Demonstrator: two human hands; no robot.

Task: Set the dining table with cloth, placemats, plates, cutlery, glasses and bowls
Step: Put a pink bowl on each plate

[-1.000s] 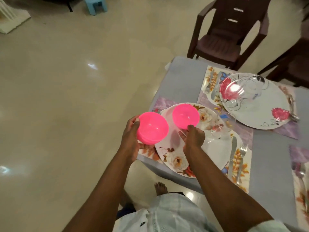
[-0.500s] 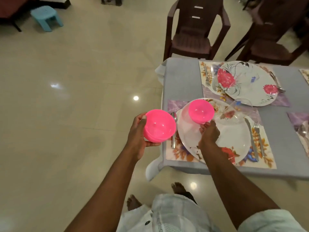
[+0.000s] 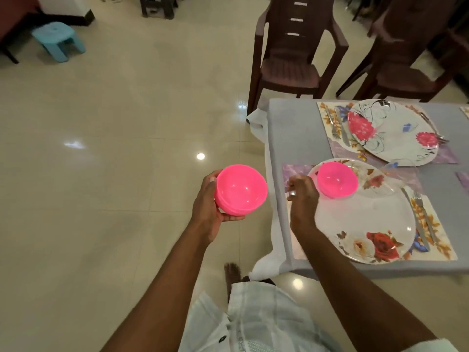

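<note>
Head view only.

Left hand (image 3: 210, 203) is cupped round a glossy pink plastic bowl (image 3: 241, 189), thumb on the near wall, fingers under the base, off the table and over the floor. The ridge near its bottom suggests a nested stack, but I can't tell how many.

Right hand (image 3: 303, 193) holds nothing: fingers loosely curled, just beside the second pink plastic bowl (image 3: 337, 182), apparently not touching it. That bowl sits upright on the far-left part of the near white round plate with rose print (image 3: 365, 219).

Handling, my read: the bowls are light, stiff and not fragile. The glossy wall is probably slick, so grip by rim plus base, or pinch the rim. If they are nested, they may stick; peel the top one off by the rim. The plates look like melamine or glass, so set bowls down gently.

Count in view:
- pink bowls: 2 visible, 1 held and 1 placed
- plates: 2, the near one and a far white plate with pink flower print (image 3: 393, 133)
- floral placemats (image 3: 436, 240): 2 full ones under the plates, with slivers of 2 more at the right edge
- clear glass bowl or tumbler (image 3: 396, 179): 1, touching the near plate's far rim; shape unclear
- cutlery (image 3: 421, 214): pieces beside each plate; exact count unclear
- grey tablecloth (image 3: 291, 138): 1, on the table
- dark brown plastic chairs (image 3: 291, 59): 2
- blue plastic stool (image 3: 58, 39): 1

The far plate has no pink bowl yet, so it is probably the next target.
</note>
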